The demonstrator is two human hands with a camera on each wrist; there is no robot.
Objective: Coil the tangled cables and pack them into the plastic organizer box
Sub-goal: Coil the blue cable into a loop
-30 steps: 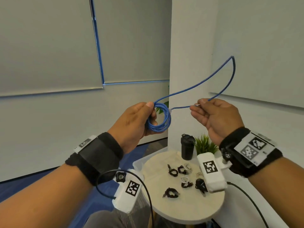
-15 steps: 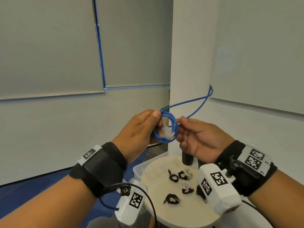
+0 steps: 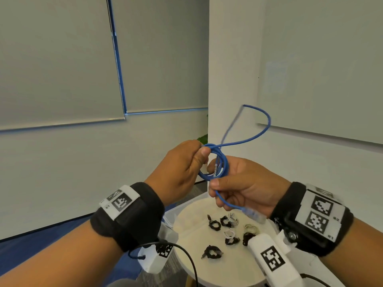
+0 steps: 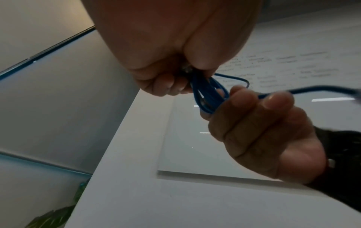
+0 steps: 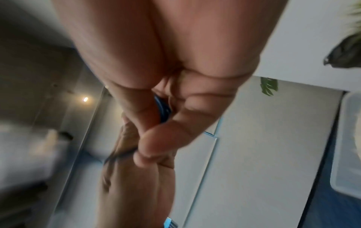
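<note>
The blue network cable [image 3: 217, 162] is held up in the air between both hands, above the round table; most of it is wound into a small tight coil, with one loose loop [image 3: 263, 125] arcing up to the right and a short tail ending in a clear plug [image 3: 253, 214] that hangs below the right palm. The left hand [image 3: 178, 168] pinches the coil at its upper left side, thumb pressed over the strands; the right hand [image 3: 246, 185] has its fingers curled round the coil's lower right side and the tail.

As I judge it, this cable is nearly coiled: the last loop and tail remain to be wound or tucked in, and it is not yet packed. Several small coiled bundles [image 3: 214, 225], black and white, lie on the white round table [image 3: 190, 228], so they too appear to await packing; the clear plastic organizer box [image 3: 172, 214] peeks out at the table's left edge, its contents hidden.

Around stand pale walls, a white pillar [image 3: 232, 59], lowered grey roller blinds [image 3: 58, 59], a glass board [image 3: 321, 63] on the right wall, and blue floor [image 3: 41, 251].
</note>
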